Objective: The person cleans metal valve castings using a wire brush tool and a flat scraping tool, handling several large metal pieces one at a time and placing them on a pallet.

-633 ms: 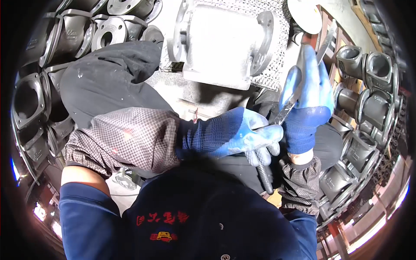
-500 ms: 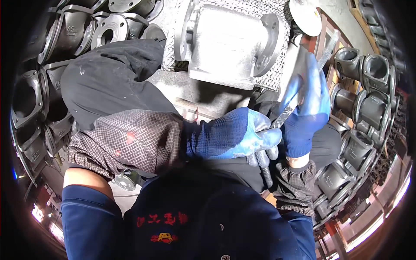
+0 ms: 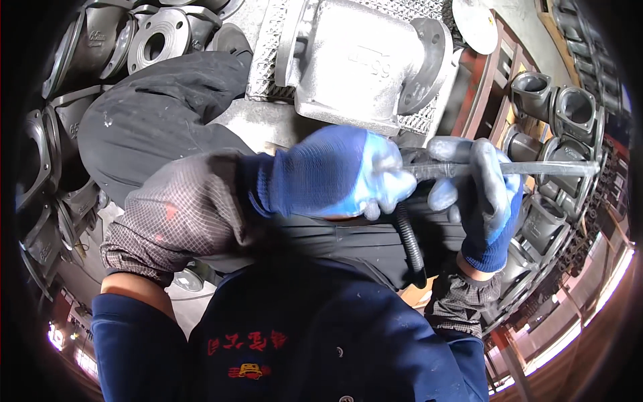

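Note:
Both of my hands wear blue gloves with a pale coated palm side. My left hand (image 3: 348,173) is closed round the dark end of a long, slim metal tool (image 3: 552,168), held nearly level across my lap. A dark ribbed hose (image 3: 408,238) hangs below that hand; whether it joins the tool is hidden. Further along the tool, my right hand (image 3: 485,191) has its fingers curled round the shaft, and the flat grey bar sticks out to the right. Beyond my hands a silver-grey flanged casting (image 3: 358,63) lies on a textured metal surface (image 3: 264,74).
Several similar flanged castings (image 3: 100,43) are stacked at the left, and more castings (image 3: 576,110) stand at the right. A reddish-brown frame (image 3: 485,90) and a white round disc (image 3: 477,27) are beyond my right hand. My bent leg (image 3: 161,120) lies left of the casting.
The tool has swung from slanting up and away to nearly level, pointing right. My right hand has turned and come nearer; my left hand has moved slightly left and away.

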The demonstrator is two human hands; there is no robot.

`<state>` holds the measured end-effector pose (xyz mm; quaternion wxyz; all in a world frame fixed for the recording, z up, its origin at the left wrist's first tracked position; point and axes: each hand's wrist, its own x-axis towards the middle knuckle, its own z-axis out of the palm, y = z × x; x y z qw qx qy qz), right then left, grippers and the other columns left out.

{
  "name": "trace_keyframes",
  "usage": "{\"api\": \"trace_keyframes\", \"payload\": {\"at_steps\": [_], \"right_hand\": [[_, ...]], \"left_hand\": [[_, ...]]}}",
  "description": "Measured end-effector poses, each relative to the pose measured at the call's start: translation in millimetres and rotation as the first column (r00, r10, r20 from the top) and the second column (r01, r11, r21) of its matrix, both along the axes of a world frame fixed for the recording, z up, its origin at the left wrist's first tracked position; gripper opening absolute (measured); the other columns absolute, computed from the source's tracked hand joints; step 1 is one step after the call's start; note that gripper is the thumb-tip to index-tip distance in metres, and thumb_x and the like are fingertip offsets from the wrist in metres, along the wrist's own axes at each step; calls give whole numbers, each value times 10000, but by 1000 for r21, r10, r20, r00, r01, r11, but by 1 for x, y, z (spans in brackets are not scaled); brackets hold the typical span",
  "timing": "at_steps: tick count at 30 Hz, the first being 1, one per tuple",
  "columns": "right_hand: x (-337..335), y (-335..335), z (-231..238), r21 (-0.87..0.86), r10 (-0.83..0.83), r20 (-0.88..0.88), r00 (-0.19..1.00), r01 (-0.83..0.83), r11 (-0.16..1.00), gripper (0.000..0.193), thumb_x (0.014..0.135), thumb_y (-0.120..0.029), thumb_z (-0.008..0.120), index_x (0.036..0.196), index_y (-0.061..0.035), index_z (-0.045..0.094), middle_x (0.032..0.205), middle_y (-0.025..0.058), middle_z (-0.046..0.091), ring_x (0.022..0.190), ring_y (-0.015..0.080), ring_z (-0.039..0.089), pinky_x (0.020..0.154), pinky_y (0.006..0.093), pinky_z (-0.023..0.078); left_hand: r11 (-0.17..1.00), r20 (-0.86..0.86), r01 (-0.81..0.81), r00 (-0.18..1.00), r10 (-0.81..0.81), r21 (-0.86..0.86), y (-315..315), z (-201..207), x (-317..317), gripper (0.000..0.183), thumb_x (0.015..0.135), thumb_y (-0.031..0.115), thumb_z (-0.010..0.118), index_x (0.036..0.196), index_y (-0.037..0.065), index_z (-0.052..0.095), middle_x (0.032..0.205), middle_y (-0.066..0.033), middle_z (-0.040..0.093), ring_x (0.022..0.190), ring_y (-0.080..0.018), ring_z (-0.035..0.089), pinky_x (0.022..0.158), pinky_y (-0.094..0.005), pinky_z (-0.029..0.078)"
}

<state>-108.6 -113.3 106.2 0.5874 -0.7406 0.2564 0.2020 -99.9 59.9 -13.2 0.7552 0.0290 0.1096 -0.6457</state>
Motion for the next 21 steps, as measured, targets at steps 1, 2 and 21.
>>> {"api": "trace_keyframes", "payload": {"at_steps": [1, 2, 21], "right_hand": [[1, 1, 2, 4, -2, 1, 1000, 2, 1000, 404, 922, -269, 429, 922, 77, 638, 594, 103, 619, 386, 72, 463, 371, 162, 341], [0, 1, 0, -1, -3, 0, 1000, 3, 1000, 404, 922, -269, 429, 922, 77, 638, 594, 103, 619, 386, 72, 463, 371, 162, 341], [-4, 13, -97, -637, 405, 556, 726, 59, 769, 209, 864, -79, 581, 1053, 9, 607, 864, 169, 647, 730, 235, 634, 650, 311, 501]], "left_hand": [[987, 305, 19, 950, -68, 160, 5, 10, 11, 180, 892, 179, 523, 935, 10, 476, 885, -119, 522, 715, -171, 536, 582, -255, 468], [947, 526, 17, 828, -193, 320, 10, 20, 22, 262, 899, 212, 527, 1032, -8, 477, 918, -124, 522, 708, -160, 532, 586, -274, 478], [816, 754, -577, -518, -405, 41, 17, 23, 9, 231, 810, 235, 645, 682, 42, 654, 565, -88, 599, 480, -193, 567, 472, -283, 447]]}}
